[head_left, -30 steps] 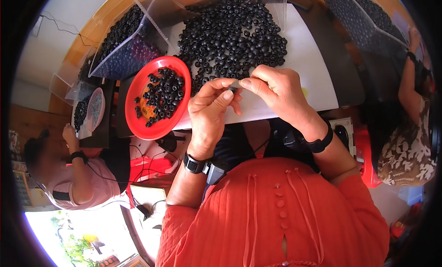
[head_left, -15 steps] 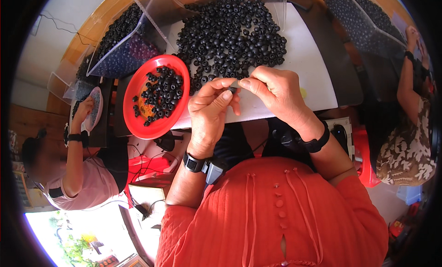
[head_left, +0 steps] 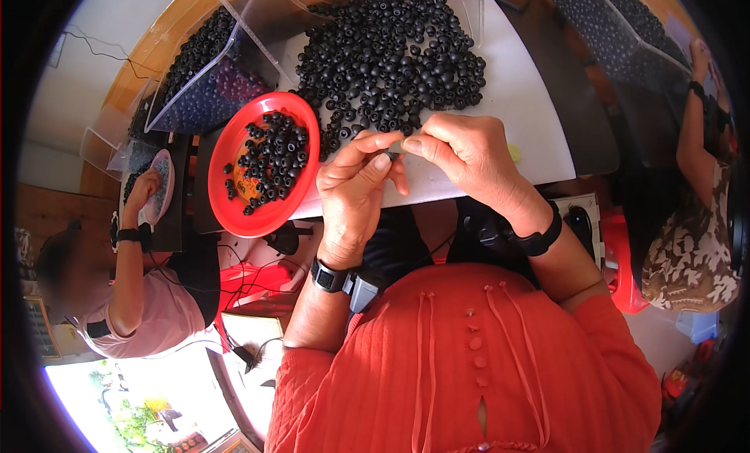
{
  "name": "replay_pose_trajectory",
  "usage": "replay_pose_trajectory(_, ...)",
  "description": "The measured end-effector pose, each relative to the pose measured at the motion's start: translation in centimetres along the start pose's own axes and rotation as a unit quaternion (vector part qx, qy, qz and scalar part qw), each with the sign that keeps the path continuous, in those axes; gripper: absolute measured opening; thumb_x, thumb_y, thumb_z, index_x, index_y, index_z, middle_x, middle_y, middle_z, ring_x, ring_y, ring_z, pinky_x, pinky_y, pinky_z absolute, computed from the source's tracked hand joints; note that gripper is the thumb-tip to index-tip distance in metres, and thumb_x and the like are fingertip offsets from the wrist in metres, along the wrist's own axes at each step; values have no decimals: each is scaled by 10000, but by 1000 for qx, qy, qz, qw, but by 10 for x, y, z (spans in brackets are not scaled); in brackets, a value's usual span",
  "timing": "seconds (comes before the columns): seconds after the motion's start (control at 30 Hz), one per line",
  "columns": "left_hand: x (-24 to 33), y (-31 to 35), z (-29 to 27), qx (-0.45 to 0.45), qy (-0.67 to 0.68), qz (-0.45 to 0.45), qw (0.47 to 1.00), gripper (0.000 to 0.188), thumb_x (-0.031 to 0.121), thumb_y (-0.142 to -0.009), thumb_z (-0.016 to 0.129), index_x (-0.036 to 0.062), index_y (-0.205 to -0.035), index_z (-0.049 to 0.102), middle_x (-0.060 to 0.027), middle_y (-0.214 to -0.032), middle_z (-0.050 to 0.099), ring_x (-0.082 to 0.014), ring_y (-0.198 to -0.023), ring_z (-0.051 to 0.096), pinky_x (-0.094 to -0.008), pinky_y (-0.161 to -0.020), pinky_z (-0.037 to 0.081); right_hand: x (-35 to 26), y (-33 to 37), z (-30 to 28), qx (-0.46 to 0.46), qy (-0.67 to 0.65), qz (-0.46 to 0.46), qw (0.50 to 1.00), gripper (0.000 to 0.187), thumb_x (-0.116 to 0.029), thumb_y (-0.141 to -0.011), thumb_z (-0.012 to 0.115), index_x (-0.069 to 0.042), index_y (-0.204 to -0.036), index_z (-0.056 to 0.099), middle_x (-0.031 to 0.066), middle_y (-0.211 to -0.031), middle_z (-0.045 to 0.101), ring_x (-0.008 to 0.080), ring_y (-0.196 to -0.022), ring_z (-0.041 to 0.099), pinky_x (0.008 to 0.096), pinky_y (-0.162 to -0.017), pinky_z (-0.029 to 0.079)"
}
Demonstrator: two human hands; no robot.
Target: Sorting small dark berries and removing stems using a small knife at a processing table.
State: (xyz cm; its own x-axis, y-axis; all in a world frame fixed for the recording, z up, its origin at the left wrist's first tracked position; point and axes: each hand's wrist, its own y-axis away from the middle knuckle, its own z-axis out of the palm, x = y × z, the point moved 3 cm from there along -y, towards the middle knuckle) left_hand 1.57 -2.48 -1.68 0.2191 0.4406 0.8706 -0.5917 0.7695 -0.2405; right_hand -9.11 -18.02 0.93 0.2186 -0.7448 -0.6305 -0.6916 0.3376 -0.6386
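Above the near edge of a white board (head_left: 539,132), my left hand (head_left: 351,187) pinches a small dark round bead (head_left: 392,154) between thumb and forefinger. Only part of that bead shows. My right hand (head_left: 476,156) is closed in a pinch, its thumb and finger close beside the bead; what lies between them is too small to make out. Black round beads with holes (head_left: 391,54) are heaped on the board beyond my hands. To the left, a red plate (head_left: 223,179) bears a smaller group of similar black beads (head_left: 273,160).
Clear plastic bins of dark beads stand at the far left (head_left: 195,85) and far right (head_left: 625,54). A person (head_left: 133,297) on the left reaches to a pale plate (head_left: 162,187). Another person in a patterned garment (head_left: 691,257) sits at the right. Cables (head_left: 242,277) hang at lower left.
My right fingertips have drawn slightly left and up around the bead. My left hand has barely moved, and the heap and plate look the same.
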Motion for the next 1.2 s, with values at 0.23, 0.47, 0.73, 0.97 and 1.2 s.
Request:
replay_pose_trajectory(0.23, 2, 0, 4, -1, 2, 10, 1000, 269, -64, -1043, 565, -68, -1278, 697, -125, -1138, 641, -213, -821, 690, -322, -738, 587, -1, 3, 1, 14, -10, -53, 998, 400, -263, -937, 790, -66, -682, 552, 99, -594, 534, 313, -517, 551, 424, -494, 413)
replay_pose_trajectory(0.47, 1, 0, 1, -7, 27, 18, 999, 278, -57, -1047, 565, -68, -1294, 693, -131, -1174, 644, -219, -837, 693, -322, -740, 591, -3, 0, -3, 60, -24, 13, 998, 352, -243, -912, 812, -69, -706, 585, 95, -618, 562, 295, -546, 580, 417, -503, 424)
replay_pose_trajectory(0.73, 2, 1, 1, -6, 6, 15, 1000, 290, -58, -1051, 560, -63, -1309, 691, -117, -1162, 633, -212, -846, 696, -319, -751, 590, -3, 4, -4, 7, 19, -35, 999, 172, -94, -937, 785, 0, -824, 697, 96, -691, 648, 203, -570, 605, 342, -531, 448)
replay_pose_trajectory(0.97, 2, 2, 1, -3, -8, 12, 1000, 291, -61, -1052, 557, -62, -1310, 692, -119, -1169, 633, -211, -843, 697, -317, -762, 588, -2, 3, -3, 6, 16, -15, 1000, 177, -93, -938, 782, 2, -819, 692, 96, -684, 643, 202, -571, 611, 344, -532, 449)
replay_pose_trajectory(1.2, 3, 1, 3, -5, -7, 12, 1000, 290, -61, -1053, 555, -61, -1308, 692, -123, -1163, 635, -207, -850, 695, -321, -749, 590, -1, 4, 1, 21, 14, -33, 999, 264, -172, -925, 800, -38, -763, 639, 89, -644, 599, 244, -548, 585, 376, -513, 434)
